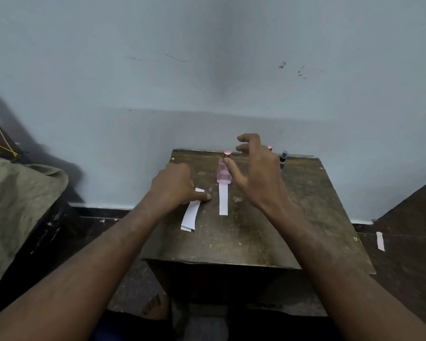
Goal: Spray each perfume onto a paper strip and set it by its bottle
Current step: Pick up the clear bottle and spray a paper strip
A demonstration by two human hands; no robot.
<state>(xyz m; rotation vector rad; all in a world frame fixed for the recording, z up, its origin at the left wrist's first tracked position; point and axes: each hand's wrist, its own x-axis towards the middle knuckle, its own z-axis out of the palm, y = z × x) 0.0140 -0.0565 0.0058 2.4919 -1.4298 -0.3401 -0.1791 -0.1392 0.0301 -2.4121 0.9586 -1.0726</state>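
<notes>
One paper strip (223,199) was already laid on the bench (256,230), touching the pink bottle (223,172). A small stack of strips (191,214) was pinned under the curled left hand (175,184). The right hand (256,173) was held spread above the bottles. A second pink-capped bottle (270,147) and a dark bottle (283,159), each without a strip, were judged still to be done.

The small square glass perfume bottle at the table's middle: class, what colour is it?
Pink, with a rosy metallic cap; the small square glass perfume bottle shows best in the head view.
</notes>
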